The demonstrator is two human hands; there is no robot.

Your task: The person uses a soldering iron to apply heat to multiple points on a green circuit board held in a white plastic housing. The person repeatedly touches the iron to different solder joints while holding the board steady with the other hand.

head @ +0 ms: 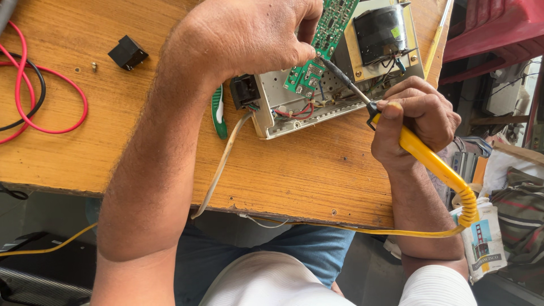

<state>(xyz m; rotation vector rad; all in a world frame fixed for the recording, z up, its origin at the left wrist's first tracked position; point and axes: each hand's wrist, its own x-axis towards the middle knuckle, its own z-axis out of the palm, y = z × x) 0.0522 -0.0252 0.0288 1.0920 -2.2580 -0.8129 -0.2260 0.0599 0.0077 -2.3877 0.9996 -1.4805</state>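
A green circuit board (326, 42) stands tilted over an open metal chassis (317, 105) near the far right of the wooden table (306, 170), and this is where the work is. The left hand (249, 39) is closed on the board, pinching its lower part between thumb and fingers and holding it up off the chassis. The right hand (416, 122) is wrapped around the yellow handle of a soldering iron (396, 136), gripped like a pen, with the dark tip resting at the board's lower edge where red and other coloured wires run down into the chassis. Judging by this, the soldering is in mid-course: the board is still lifted out and not seated, the case is open, and whether the joint under the tip is finished cannot be told. Behind the board sits one black transformer (381, 31) on its plate, and one black socket (245, 90) is set into the chassis's left end, from which a pale cable (218, 170) trails off the table's near edge. Beside it lies one green-handled tool (219, 116), partly hidden by the left forearm. Further left are one small black block (128, 52), one tiny brass screw (94, 66), and looped red wires (51, 102) with a black one among them. The iron's yellow cord (362, 229) runs below the table edge.
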